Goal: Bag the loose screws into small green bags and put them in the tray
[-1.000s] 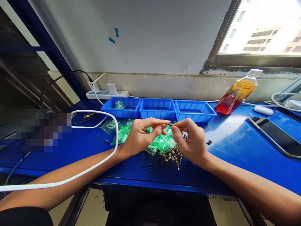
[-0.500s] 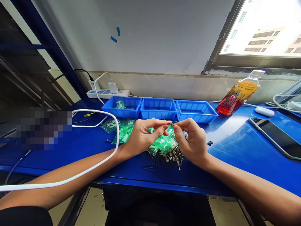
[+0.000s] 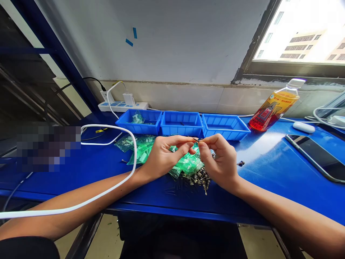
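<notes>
Between my two hands is a small dark screw (image 3: pixel 197 140), pinched at both ends. My left hand (image 3: pixel 168 154) closes thumb and fingertips on its left end. My right hand (image 3: pixel 219 160) grips the other end between thumb and forefinger. Under the hands lie green plastic bags (image 3: pixel 142 150) and a heap of metal screws (image 3: pixel 201 177), partly hidden by my hands. Several thin dark screws (image 3: pixel 170 190) lie in front of the heap. One loose screw (image 3: pixel 240 163) rests to the right of my right hand.
Behind the hands stand three blue bins: left (image 3: pixel 129 126), with small bags, middle (image 3: pixel 182 131) and right (image 3: pixel 226 135). A drink bottle (image 3: pixel 275 106), white case (image 3: pixel 303 127) and phone (image 3: pixel 318 156) are at right. A white cable (image 3: pixel 107 194) crosses my left forearm; a power strip (image 3: pixel 118 105) lies behind.
My right hand has shifted very slightly left and up, with its fingertips nearer my left hand's. Both hands still pinch the small screw.
</notes>
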The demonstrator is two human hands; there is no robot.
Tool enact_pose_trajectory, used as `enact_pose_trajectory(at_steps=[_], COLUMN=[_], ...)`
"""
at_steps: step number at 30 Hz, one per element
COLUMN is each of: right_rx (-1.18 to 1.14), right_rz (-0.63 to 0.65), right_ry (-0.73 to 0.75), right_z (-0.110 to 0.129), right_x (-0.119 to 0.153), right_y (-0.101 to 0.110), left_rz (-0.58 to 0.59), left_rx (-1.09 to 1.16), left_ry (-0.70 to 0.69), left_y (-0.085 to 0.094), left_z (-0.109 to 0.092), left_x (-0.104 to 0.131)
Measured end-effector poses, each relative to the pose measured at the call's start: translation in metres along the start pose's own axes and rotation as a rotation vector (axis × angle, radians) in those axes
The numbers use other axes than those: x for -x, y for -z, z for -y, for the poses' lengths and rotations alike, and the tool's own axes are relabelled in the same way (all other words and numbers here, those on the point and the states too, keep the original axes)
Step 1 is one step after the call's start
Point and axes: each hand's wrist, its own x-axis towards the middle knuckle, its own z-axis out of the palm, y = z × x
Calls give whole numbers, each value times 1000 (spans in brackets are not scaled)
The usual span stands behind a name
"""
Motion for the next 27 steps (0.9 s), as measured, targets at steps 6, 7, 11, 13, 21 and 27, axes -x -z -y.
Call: enact_pose_trajectory(at_steps=[6, 7, 11, 13, 21, 27], right_rx=[33, 36, 53, 60, 31, 64], right_rz=[-17, -17, 1, 5, -14, -11], right_ry=[25, 26, 15, 9, 30, 12], right_z=[1, 0, 0, 0, -2, -2], right_x=[-1, -1, -1, -1, 1, 1], right_y=[1, 1, 2, 1, -1, -1], left_rz=[-27, -25, -23, -24, -18, -22], left_rx=[-2, 2, -13, -21, -8, -6], left_ry=[38, 36, 36, 28, 25, 18], left_y=[0, 0, 0, 0, -1, -2], left_z=[-1, -1, 0, 0, 0, 0], left_x=[0, 0, 0, 0, 0, 1])
